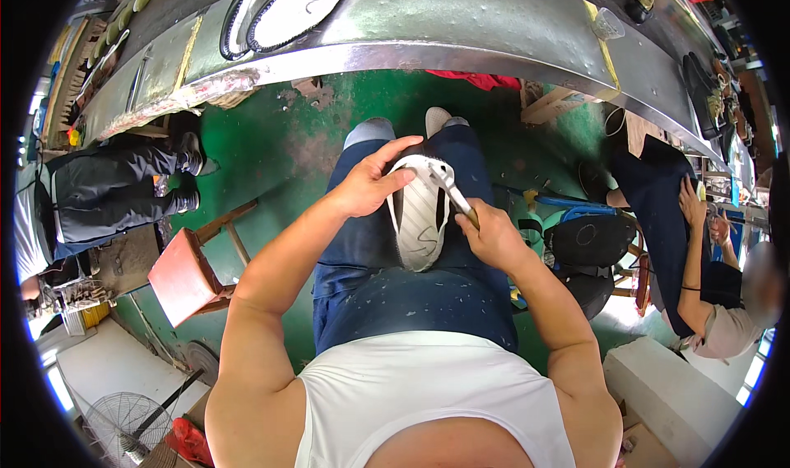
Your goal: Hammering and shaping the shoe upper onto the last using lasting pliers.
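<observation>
Across my lap lies a shoe (421, 229) with its white underside facing up, a dark curved mark near the end closest to me. My left hand (374, 180) grips its far end, thumb pressed on the white surface and fingers over the dark upper. In my right hand (494, 233) is a silver plier-like tool (453, 190) with a tan handle end. Its metal head touches the far right edge of the shoe; whether its jaws pinch anything is too small to tell.
Ahead runs a metal workbench (461, 23) bearing white shoe pieces with dark edging (300, 11). A red-topped stool (183, 277) stands left, a fan (123, 419) behind it. One person in dark trousers (115, 188) is at the left; another (699, 246) sits right, past a black bag (592, 242).
</observation>
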The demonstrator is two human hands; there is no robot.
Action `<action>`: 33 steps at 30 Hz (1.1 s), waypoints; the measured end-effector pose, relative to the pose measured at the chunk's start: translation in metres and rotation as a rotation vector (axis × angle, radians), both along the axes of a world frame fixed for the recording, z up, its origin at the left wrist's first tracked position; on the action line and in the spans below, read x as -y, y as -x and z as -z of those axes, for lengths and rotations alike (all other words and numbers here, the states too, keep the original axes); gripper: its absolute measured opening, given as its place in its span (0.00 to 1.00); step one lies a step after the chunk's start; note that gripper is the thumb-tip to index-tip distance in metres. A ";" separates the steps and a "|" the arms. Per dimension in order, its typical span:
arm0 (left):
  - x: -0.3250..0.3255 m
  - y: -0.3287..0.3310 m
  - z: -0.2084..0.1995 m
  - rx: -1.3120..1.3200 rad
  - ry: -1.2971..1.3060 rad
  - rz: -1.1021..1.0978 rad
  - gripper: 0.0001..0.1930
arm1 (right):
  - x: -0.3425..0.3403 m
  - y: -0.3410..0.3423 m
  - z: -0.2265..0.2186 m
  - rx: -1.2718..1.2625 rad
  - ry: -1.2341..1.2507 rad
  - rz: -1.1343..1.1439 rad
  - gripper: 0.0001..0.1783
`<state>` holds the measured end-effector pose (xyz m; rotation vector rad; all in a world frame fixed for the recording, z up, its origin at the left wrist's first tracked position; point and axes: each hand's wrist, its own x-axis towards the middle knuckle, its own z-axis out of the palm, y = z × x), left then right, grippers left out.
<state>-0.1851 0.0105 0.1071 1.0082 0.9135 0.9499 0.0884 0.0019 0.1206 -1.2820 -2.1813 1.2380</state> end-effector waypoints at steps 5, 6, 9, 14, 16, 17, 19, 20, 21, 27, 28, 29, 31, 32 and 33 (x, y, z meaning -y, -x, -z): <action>0.006 -0.003 -0.008 -0.126 -0.072 0.030 0.28 | 0.006 -0.006 -0.007 0.061 -0.118 -0.013 0.14; 0.003 -0.005 -0.007 -0.137 -0.077 0.015 0.27 | 0.005 -0.005 -0.001 0.037 -0.107 0.006 0.13; -0.008 -0.005 0.013 -0.127 -0.068 -0.023 0.26 | -0.002 0.006 0.033 -0.041 -0.178 0.080 0.13; -0.003 0.000 0.007 -0.008 0.040 -0.054 0.27 | -0.001 0.005 0.030 -0.034 -0.238 0.040 0.12; 0.003 -0.007 -0.007 0.054 0.092 -0.097 0.27 | 0.004 -0.004 0.005 0.120 -0.297 -0.100 0.12; 0.004 -0.016 -0.019 0.062 0.165 -0.160 0.27 | 0.005 -0.005 -0.012 0.122 -0.302 -0.093 0.12; 0.007 -0.034 -0.021 0.014 0.233 -0.261 0.26 | 0.018 -0.005 -0.044 0.395 -0.139 -0.143 0.13; 0.007 -0.036 -0.019 0.021 0.233 -0.262 0.26 | 0.022 -0.007 -0.047 0.428 -0.146 -0.140 0.13; 0.007 -0.038 -0.015 0.011 0.178 -0.258 0.25 | 0.020 -0.010 -0.051 0.434 -0.147 -0.144 0.13; 0.026 -0.030 -0.066 -0.204 -0.262 -0.196 0.28 | 0.025 -0.057 -0.080 -0.188 0.165 -0.334 0.16; 0.035 -0.032 -0.076 -0.232 -0.409 -0.156 0.33 | 0.029 -0.059 -0.076 -0.180 0.092 -0.254 0.21; 0.045 -0.033 -0.081 -0.260 -0.559 -0.119 0.38 | 0.033 -0.053 -0.078 -0.149 0.118 -0.117 0.20; 0.062 -0.032 -0.071 -0.374 -0.632 0.002 0.46 | 0.035 -0.025 -0.072 -0.288 0.004 0.137 0.20; 0.069 -0.035 -0.074 -0.413 -0.711 0.011 0.46 | 0.033 -0.014 -0.065 -0.348 0.026 0.165 0.21; 0.072 -0.039 -0.078 -0.445 -0.792 0.027 0.46 | 0.032 -0.004 -0.059 -0.404 0.046 0.202 0.22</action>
